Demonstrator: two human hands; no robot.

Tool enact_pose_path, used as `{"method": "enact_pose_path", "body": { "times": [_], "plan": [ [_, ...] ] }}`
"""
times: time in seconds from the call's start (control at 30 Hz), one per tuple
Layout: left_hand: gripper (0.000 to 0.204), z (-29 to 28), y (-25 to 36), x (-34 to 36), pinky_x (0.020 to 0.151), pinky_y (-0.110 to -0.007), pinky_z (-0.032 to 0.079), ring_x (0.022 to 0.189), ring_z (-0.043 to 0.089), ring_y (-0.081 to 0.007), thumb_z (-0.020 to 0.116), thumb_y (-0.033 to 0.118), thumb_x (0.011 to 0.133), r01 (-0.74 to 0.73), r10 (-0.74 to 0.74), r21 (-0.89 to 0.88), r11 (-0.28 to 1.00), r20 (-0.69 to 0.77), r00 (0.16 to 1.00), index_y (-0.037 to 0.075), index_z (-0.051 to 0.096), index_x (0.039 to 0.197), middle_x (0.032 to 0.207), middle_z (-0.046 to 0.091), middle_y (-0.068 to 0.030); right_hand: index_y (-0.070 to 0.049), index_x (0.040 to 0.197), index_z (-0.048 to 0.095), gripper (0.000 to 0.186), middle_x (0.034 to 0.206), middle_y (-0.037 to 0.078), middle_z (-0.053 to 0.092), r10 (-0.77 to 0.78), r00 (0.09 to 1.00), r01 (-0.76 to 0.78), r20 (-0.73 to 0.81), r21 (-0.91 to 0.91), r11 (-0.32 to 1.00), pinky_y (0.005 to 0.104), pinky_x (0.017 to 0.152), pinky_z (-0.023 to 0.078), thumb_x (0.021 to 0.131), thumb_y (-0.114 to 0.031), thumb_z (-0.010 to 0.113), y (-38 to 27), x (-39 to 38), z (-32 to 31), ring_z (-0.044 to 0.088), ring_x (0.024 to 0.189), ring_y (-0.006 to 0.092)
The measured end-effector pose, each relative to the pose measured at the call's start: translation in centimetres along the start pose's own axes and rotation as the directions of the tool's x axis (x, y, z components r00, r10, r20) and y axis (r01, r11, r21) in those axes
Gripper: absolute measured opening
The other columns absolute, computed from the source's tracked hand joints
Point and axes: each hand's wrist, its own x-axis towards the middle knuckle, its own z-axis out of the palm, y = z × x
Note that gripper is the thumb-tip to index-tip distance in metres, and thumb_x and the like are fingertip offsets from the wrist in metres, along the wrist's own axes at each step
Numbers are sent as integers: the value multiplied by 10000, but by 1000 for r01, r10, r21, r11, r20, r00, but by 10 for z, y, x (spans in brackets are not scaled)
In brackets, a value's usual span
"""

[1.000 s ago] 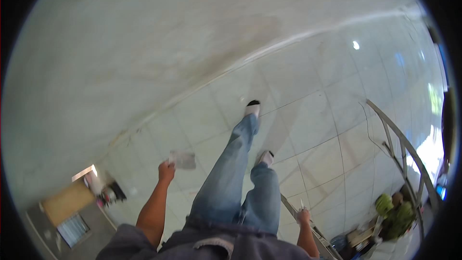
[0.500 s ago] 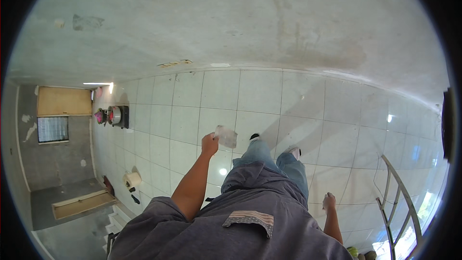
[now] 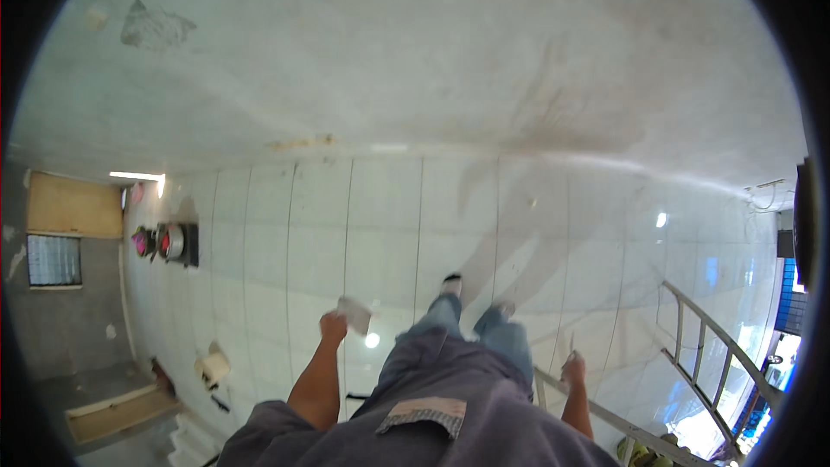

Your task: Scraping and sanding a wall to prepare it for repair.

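My left hand [image 3: 332, 327] is closed on a flat, greyish, squarish sheet [image 3: 355, 315], held out over the tiled floor; its material is too blurred to tell. My right hand [image 3: 572, 368] hangs low at my right side with its fingers curled. A thin pale sliver rises from it, too small to name. Below my torso, my jeans [image 3: 432, 320] and shoes [image 3: 452, 282] show on the tiles, the feet apart.
A grey plastered wall [image 3: 389, 43] with patches and stains runs ahead. At left stand pots on a dark base [image 3: 177, 244] and a cream container [image 3: 212, 368]. A metal ladder-like frame [image 3: 702, 322] is at right, with another rail [image 3: 618, 424] near my right arm.
The view has shifted, so the floor things at left sit further left and the wall fills more. More of the metal frames shows at right. My left hand still grips the sheet.
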Motion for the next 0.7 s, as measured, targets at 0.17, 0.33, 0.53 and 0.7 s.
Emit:
{"method": "enact_pose_path", "body": {
  "times": [0.17,0.33,0.53,0.7],
  "plan": [
    [226,15,-74,32,659,-423,519,684,663,-323,574,176,849,160,-178,-218,963,-70,981,-9,695,898,739,665,-202,32,1264,548,484,1217,238,588,-300,886,436,354,-417,797,424,981,457,832,-181,593,-58,11,16,561,1137,366],
    [221,12,45,74,748,-457,513,818,658,-376,585,190,849,84,-89,-232,969,-9,996,5,693,905,853,679,-224,-2,1366,455,476,874,193,684,-64,998,62,3,173,983,420,686,596,947,-224,501,29,56,47,699,741,291],
    [215,-12,20,64,790,-472,509,873,648,-408,574,191,834,96,-132,-192,977,-186,974,16,685,889,893,672,-237,-157,755,500,482,497,44,447,-67,993,-18,100,677,736,515,323,355,928,-598,410,-15,70,120,402,362,229],
    [230,-28,-35,31,800,-474,503,879,647,-391,557,222,837,117,-157,-183,976,-226,961,34,682,884,889,672,-225,-182,815,676,187,740,113,655,-524,801,583,290,-172,794,395,732,455,847,-360,625,-36,20,172,607,740,205]
  ]
}}
